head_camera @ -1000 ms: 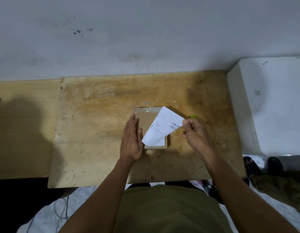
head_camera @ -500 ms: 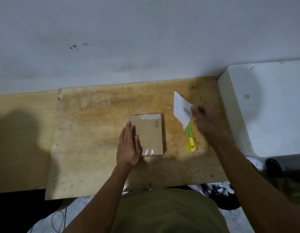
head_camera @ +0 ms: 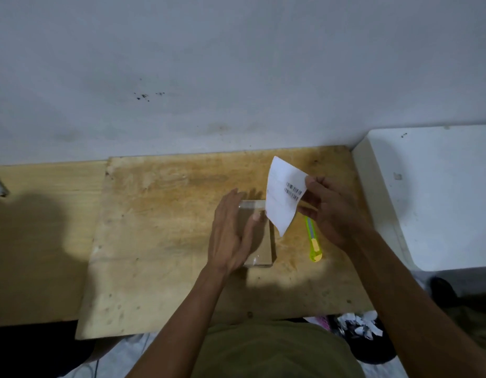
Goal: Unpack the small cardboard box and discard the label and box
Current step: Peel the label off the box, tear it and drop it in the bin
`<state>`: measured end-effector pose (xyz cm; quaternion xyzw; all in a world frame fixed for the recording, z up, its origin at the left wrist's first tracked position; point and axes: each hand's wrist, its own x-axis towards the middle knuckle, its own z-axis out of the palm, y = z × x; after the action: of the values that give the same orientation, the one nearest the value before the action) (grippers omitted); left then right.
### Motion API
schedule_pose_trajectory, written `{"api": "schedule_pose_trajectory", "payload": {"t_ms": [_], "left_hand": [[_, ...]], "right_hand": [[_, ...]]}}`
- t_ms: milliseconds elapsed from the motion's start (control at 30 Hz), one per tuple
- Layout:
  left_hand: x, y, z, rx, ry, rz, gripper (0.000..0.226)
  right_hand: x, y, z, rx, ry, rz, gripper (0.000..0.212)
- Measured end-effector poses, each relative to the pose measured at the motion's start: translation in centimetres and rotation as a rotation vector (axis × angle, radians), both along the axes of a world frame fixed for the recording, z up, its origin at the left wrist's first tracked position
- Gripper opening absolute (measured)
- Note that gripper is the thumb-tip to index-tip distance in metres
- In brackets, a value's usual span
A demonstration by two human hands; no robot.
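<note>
A small flat cardboard box (head_camera: pixel 261 249) lies on the wooden board (head_camera: pixel 168 214), its left part hidden under my left hand (head_camera: pixel 231 233). That hand hovers over the box with fingers straight and thumb toward the label. My right hand (head_camera: pixel 329 208) pinches the white shipping label (head_camera: pixel 282 195), peeled free and held upright above the box's right edge, barcode facing me.
A green and yellow utility knife (head_camera: pixel 312 241) lies on the board right of the box. A white block (head_camera: pixel 432 197) stands at the right against the wall. Below the board's near right corner sits a dark bin (head_camera: pixel 367 342) with paper scraps.
The label came off the box and my right hand carried it right, then back toward the box. My left hand lifted from the box's left edge and moved over its top.
</note>
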<state>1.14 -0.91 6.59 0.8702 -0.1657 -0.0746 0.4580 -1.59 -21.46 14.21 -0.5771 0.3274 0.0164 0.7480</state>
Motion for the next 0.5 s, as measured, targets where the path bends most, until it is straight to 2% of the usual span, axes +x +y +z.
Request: {"api": "schedule_pose_trajectory", "payload": {"t_ms": [167, 267, 367, 500], "left_hand": [[1.1, -1.1, 2.6, -0.059, -0.137, -0.203, 0.066], [1.5, -0.8, 3.2, -0.124, -0.192, -0.236, 0.063], [1.6, -0.6, 3.6, -0.194, -0.153, -0.246, 0.063], [1.5, -0.6, 4.0, -0.215, -0.040, -0.307, 0.076]], "right_hand": [[0.0, 1.5, 1.2, 0.203, 0.007, -0.040, 0.030], [-0.2, 2.1, 1.9, 0.264, 0.011, -0.066, 0.027], [-0.6, 2.9, 2.4, 0.292, 0.011, -0.100, 0.027], [-1.6, 3.9, 2.6, 0.285, 0.019, -0.159, 0.033]]}}
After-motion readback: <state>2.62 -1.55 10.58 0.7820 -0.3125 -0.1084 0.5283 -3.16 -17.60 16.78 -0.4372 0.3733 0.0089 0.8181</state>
